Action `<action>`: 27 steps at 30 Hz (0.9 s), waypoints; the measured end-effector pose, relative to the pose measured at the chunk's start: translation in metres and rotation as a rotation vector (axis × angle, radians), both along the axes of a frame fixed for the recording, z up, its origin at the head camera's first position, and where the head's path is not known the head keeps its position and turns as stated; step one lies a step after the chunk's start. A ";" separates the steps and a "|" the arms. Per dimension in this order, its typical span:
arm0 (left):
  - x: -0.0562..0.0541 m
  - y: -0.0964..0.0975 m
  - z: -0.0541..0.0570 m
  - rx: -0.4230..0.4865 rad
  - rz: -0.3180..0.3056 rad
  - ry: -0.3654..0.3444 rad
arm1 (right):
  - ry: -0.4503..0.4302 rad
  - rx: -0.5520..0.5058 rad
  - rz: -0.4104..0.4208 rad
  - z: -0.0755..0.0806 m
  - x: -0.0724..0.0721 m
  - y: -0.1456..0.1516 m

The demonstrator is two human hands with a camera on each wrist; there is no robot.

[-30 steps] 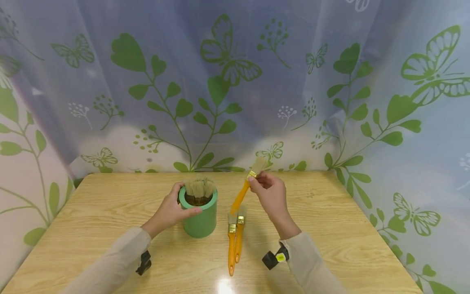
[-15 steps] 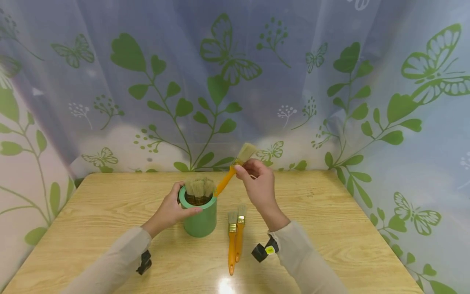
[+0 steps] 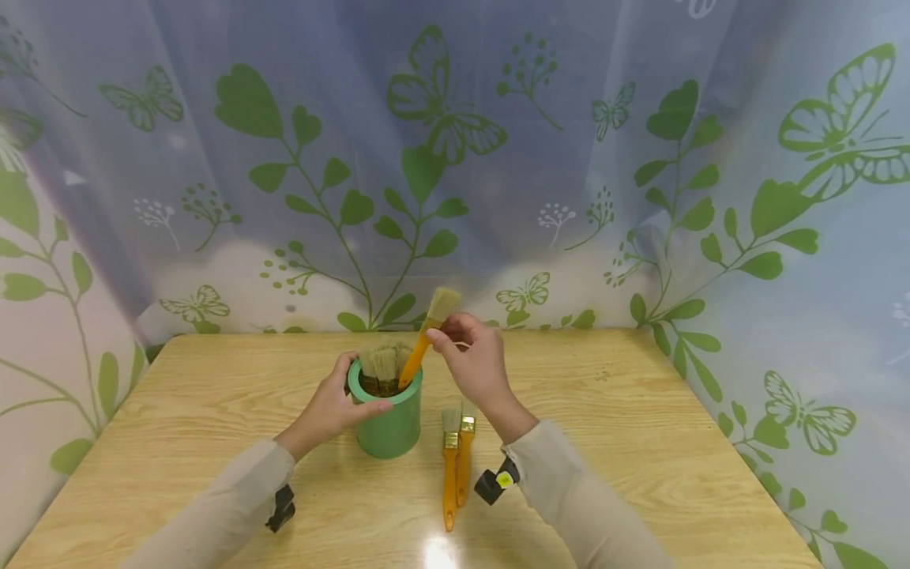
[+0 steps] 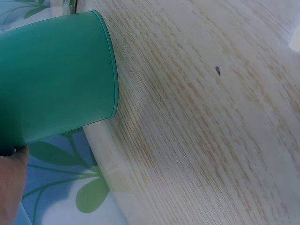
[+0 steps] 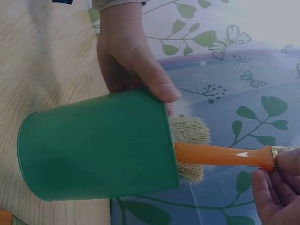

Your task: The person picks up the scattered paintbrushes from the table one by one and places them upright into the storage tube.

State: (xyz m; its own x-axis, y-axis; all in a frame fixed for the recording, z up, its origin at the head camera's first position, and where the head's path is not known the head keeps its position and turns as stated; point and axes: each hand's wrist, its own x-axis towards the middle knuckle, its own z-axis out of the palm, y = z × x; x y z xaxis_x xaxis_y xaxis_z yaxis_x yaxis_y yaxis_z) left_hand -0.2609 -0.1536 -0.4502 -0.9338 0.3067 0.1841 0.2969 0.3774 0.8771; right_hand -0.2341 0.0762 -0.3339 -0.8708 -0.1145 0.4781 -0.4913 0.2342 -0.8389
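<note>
A green cylindrical pot [image 3: 388, 427] stands upright on the table, with several paintbrushes [image 3: 380, 363] in it, bristles up. My left hand [image 3: 332, 407] grips the pot at its rim from the left, thumb across the near side. In my right hand [image 3: 475, 359] a paintbrush with an orange handle [image 3: 415, 359] is pinched near its metal ferrule, bristles up. The handle's lower end is inside the pot's mouth, as the right wrist view also shows beside the other bristles. Two more orange-handled paintbrushes [image 3: 450, 474] lie side by side on the table, right of the pot.
The light wooden table [image 3: 604, 442] reaches back to a blue curtain [image 3: 512, 197] printed with green leaves and butterflies, which also hangs at both sides. A dark mark [image 4: 218, 71] shows on the tabletop in the left wrist view.
My right hand has moved left with the paintbrush, from above the two lying brushes to the pot, and its handle end has gone into the mouth. The left hand has stayed on the pot.
</note>
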 end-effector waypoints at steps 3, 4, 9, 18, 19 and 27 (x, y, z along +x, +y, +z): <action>0.000 0.000 0.000 -0.006 -0.001 0.004 | -0.003 0.034 -0.003 -0.003 0.001 -0.002; 0.000 0.001 0.000 -0.006 -0.002 0.006 | -0.007 0.046 -0.001 -0.004 0.001 -0.002; 0.001 0.001 0.000 0.000 -0.008 0.027 | -0.077 0.084 0.008 -0.014 -0.001 -0.002; 0.001 0.001 0.000 -0.020 -0.021 0.067 | -0.108 0.081 -0.003 -0.056 -0.019 0.016; 0.001 0.001 0.000 -0.022 -0.022 0.071 | -0.115 0.085 -0.007 -0.059 -0.020 0.019; 0.002 0.000 0.002 -0.054 -0.018 0.075 | -0.283 0.183 -0.086 -0.085 -0.022 0.047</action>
